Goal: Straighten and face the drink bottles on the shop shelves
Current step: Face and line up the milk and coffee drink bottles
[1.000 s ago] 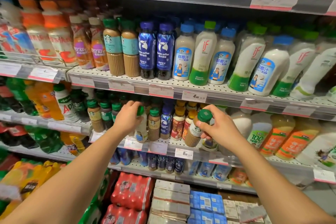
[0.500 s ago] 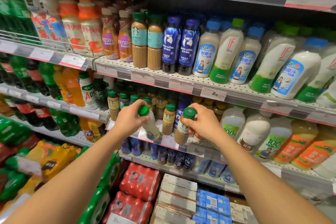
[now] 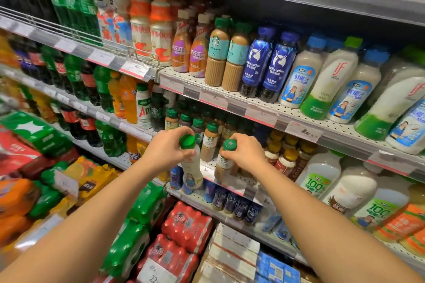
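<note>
Fingers of both hands still pinch their bottles' necks; white bottle (image 3: 190,167) now tilted off the shelf.

Both bare forearms extend forward and upward from the lower corners of the view, converging toward the centre. The left hand (image 3: 165,149) is seen from the back, wrist slightly bent, its fingers (image 3: 184,131) curled over the top of a bottle neck, thumb side toward the right. The right hand (image 3: 246,152) sits level with it and close beside, not touching, knuckles up, its fingers (image 3: 226,157) wrapped around a second bottle's neck just under the cap. Both wrists are near straight, and the elbows are out of frame.
</note>
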Action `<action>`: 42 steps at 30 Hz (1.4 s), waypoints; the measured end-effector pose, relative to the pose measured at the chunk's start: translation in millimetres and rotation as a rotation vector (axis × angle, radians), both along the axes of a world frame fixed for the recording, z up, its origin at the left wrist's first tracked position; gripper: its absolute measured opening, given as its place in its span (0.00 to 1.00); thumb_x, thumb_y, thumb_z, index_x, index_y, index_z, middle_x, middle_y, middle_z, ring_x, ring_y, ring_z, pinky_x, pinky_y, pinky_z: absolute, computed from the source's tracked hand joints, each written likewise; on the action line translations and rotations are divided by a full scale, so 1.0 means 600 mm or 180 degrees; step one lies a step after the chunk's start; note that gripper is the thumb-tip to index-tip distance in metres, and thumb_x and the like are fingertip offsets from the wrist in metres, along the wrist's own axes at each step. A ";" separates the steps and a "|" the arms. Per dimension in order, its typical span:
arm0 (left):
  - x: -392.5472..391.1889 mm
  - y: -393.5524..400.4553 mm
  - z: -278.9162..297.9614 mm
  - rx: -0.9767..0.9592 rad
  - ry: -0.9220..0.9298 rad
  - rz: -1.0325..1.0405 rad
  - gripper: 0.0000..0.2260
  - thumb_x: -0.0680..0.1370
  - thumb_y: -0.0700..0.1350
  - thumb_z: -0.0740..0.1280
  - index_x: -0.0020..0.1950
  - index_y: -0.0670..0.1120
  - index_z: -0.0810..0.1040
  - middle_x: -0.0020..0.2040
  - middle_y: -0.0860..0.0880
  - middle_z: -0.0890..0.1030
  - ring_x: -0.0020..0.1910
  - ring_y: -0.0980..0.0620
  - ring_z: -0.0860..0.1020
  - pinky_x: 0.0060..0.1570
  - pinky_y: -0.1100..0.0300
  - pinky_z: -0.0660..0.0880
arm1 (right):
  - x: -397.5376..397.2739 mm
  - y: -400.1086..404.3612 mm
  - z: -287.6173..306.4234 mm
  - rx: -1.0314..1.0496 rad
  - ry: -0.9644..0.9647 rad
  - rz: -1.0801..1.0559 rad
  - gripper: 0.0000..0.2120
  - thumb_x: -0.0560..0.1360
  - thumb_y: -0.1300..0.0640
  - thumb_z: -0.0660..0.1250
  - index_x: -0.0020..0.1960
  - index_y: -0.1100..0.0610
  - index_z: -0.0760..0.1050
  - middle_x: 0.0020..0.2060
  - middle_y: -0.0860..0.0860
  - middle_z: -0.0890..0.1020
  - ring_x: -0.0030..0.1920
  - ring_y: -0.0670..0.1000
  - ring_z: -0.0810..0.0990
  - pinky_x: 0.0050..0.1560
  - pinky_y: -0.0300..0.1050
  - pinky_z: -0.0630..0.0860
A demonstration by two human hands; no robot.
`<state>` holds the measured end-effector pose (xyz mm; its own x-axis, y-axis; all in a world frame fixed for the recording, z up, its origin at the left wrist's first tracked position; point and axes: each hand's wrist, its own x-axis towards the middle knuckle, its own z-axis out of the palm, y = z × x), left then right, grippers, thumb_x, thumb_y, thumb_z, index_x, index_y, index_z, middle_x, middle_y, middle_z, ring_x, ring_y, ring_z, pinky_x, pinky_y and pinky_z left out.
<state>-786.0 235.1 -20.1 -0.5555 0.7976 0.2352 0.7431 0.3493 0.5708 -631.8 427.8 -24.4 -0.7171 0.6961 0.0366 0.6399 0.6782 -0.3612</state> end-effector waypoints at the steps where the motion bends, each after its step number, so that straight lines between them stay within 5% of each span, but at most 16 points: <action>1: 0.001 -0.006 0.004 0.0031 0.0011 0.0023 0.18 0.73 0.54 0.76 0.61 0.57 0.77 0.49 0.56 0.82 0.45 0.54 0.79 0.41 0.60 0.73 | -0.011 0.001 -0.003 0.0046 -0.0003 -0.0039 0.22 0.68 0.37 0.75 0.56 0.48 0.78 0.50 0.51 0.83 0.52 0.57 0.82 0.48 0.51 0.80; 23: 0.000 -0.030 -0.003 -0.0149 0.0113 0.0017 0.18 0.73 0.55 0.75 0.60 0.59 0.76 0.51 0.56 0.83 0.45 0.54 0.80 0.45 0.52 0.81 | -0.099 0.044 -0.005 0.0481 -0.0597 -0.0293 0.16 0.76 0.44 0.72 0.56 0.54 0.74 0.50 0.54 0.81 0.49 0.58 0.81 0.46 0.52 0.81; 26: 0.005 -0.019 -0.001 -0.0190 0.0118 -0.0025 0.18 0.74 0.56 0.75 0.61 0.58 0.76 0.51 0.56 0.82 0.45 0.54 0.80 0.45 0.52 0.81 | -0.093 0.050 -0.004 0.0262 -0.0570 -0.0146 0.19 0.77 0.44 0.71 0.61 0.53 0.74 0.51 0.53 0.80 0.50 0.57 0.81 0.48 0.55 0.83; 30: 0.008 -0.003 -0.003 -0.0237 0.0188 -0.0089 0.18 0.73 0.57 0.75 0.61 0.59 0.76 0.49 0.56 0.83 0.44 0.54 0.80 0.43 0.53 0.80 | -0.060 0.044 0.002 -0.0039 -0.0057 0.0077 0.29 0.76 0.45 0.71 0.74 0.51 0.68 0.65 0.53 0.79 0.58 0.57 0.81 0.55 0.57 0.81; 32: 0.008 0.005 -0.007 -0.0227 0.0181 -0.0096 0.18 0.73 0.57 0.75 0.60 0.59 0.75 0.48 0.56 0.83 0.43 0.54 0.80 0.42 0.52 0.80 | -0.025 0.027 0.005 -0.0278 0.0468 0.0086 0.26 0.77 0.48 0.71 0.73 0.50 0.70 0.65 0.51 0.78 0.55 0.53 0.82 0.54 0.50 0.80; 34: 0.009 0.014 -0.011 -0.0243 0.0135 -0.0107 0.18 0.73 0.58 0.75 0.60 0.59 0.76 0.47 0.56 0.83 0.42 0.54 0.80 0.42 0.52 0.80 | 0.018 -0.002 -0.005 -0.0905 0.1032 -0.0056 0.20 0.79 0.53 0.70 0.69 0.51 0.74 0.62 0.48 0.78 0.41 0.47 0.85 0.42 0.43 0.81; 36: 0.013 0.024 -0.016 -0.0281 0.0129 -0.0141 0.18 0.72 0.59 0.74 0.60 0.59 0.76 0.46 0.56 0.83 0.41 0.55 0.80 0.43 0.51 0.80 | 0.057 -0.035 -0.026 -0.1500 0.1325 -0.0127 0.13 0.79 0.56 0.70 0.62 0.50 0.76 0.59 0.48 0.81 0.35 0.46 0.86 0.38 0.48 0.84; 39: 0.028 0.041 -0.019 -0.0369 0.0154 -0.0254 0.18 0.72 0.59 0.75 0.60 0.58 0.76 0.45 0.56 0.84 0.41 0.54 0.81 0.43 0.52 0.80 | 0.099 -0.063 -0.062 -0.1674 0.1270 -0.0076 0.10 0.76 0.51 0.73 0.57 0.47 0.79 0.53 0.44 0.84 0.41 0.46 0.86 0.47 0.53 0.84; 42: 0.053 0.061 -0.016 -0.0424 0.0225 -0.0424 0.20 0.72 0.58 0.75 0.61 0.56 0.77 0.47 0.55 0.84 0.43 0.52 0.81 0.42 0.55 0.77 | 0.126 -0.077 -0.076 -0.1668 0.1063 0.0104 0.17 0.73 0.47 0.76 0.60 0.44 0.77 0.55 0.40 0.81 0.49 0.38 0.83 0.50 0.42 0.80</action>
